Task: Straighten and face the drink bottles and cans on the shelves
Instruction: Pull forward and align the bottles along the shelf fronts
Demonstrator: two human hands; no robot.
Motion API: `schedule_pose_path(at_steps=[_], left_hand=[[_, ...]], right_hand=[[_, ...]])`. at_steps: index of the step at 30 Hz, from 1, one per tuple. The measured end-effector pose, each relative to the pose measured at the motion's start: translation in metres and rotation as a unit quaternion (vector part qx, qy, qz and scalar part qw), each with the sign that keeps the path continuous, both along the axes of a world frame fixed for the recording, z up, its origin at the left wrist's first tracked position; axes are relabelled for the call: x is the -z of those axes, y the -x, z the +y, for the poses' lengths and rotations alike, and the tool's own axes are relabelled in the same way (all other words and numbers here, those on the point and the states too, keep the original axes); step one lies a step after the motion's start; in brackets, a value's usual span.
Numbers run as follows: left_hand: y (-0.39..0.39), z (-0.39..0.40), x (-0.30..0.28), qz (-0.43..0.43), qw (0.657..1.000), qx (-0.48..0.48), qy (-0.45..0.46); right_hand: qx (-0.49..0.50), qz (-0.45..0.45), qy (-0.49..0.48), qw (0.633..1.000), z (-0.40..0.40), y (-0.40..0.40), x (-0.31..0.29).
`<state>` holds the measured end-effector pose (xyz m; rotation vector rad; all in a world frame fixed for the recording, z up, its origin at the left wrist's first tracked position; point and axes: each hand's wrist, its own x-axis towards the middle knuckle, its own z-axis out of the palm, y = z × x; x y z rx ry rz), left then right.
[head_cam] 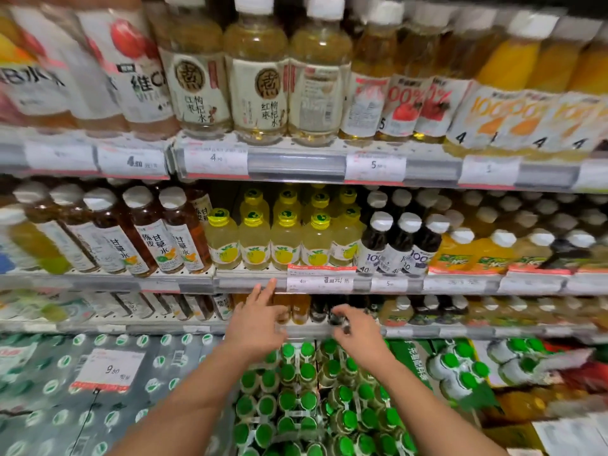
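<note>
Both hands at third shelf (197,328) down. Left hand (255,319) spread, fingers straight, near amber bottles (300,309). Right hand (357,327) pinching dark bottle (339,319) at neck. Risks: knocking neighbours in tight row; slipping from shallow pinch onto green-capped packs (296,383) below

shop | drink shelves (296,164) w/ price tags (215,158)

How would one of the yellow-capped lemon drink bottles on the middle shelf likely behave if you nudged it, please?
The yellow-capped bottle looks full, so probably heavy for its size. Tall and narrow, it may tip rather than slide. Neighbours packed close around it would likely stop it falling sideways.
</note>
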<state>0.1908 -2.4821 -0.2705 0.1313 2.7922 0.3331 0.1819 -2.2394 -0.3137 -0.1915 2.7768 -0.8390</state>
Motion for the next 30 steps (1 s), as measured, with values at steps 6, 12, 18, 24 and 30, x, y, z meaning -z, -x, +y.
schedule_pose_path(at_steps=[6, 12, 18, 24, 30], left_hand=[[-0.005, 0.016, -0.077, 0.158, 0.984, 0.055, -0.062], [-0.007, 0.030, -0.155, 0.479, 0.869, 0.094, -0.082], [0.014, 0.030, -0.185, 0.427, 0.903, 0.050, 0.019], [0.022, 0.023, -0.183, 0.361, 0.929, 0.058, 0.051], [0.009, 0.024, -0.247, 0.295, 0.951, 0.084, 0.047]], right_hand=[[-0.055, 0.125, -0.006, 0.991, 0.009, 0.001, -0.109], [0.000, 0.370, 0.019, 0.929, 0.024, 0.005, -0.213], [-0.002, 0.462, 0.031, 0.886, 0.030, 0.011, -0.262], [-0.008, 0.461, 0.007, 0.888, 0.041, 0.019, -0.290], [-0.017, 0.470, -0.019, 0.882, 0.043, 0.017, -0.321]])
